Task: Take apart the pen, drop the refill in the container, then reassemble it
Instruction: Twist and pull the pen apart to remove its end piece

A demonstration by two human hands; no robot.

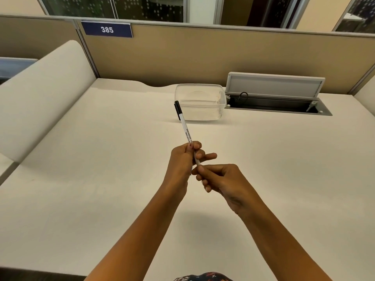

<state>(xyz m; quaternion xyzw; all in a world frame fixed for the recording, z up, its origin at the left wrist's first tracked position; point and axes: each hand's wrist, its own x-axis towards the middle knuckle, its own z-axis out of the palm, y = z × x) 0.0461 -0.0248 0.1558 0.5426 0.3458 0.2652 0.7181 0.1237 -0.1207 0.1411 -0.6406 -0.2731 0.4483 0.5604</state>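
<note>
A white pen (186,128) with a black cap and clip is held over the middle of the desk, cap end pointing away from me toward the container. My left hand (182,159) grips the pen's barrel near its lower part. My right hand (219,179) pinches the pen's near end with thumb and fingers just below the left hand. A clear plastic container (200,102) stands open on the desk beyond the pen, and looks empty. The pen's near tip is hidden by my right fingers.
An open cable hatch (278,102) with its grey lid raised lies in the desk (101,179) right of the container. A tan partition (203,55) with a "385" sign (107,29) closes the back. A cream side panel (40,94) stands on the left.
</note>
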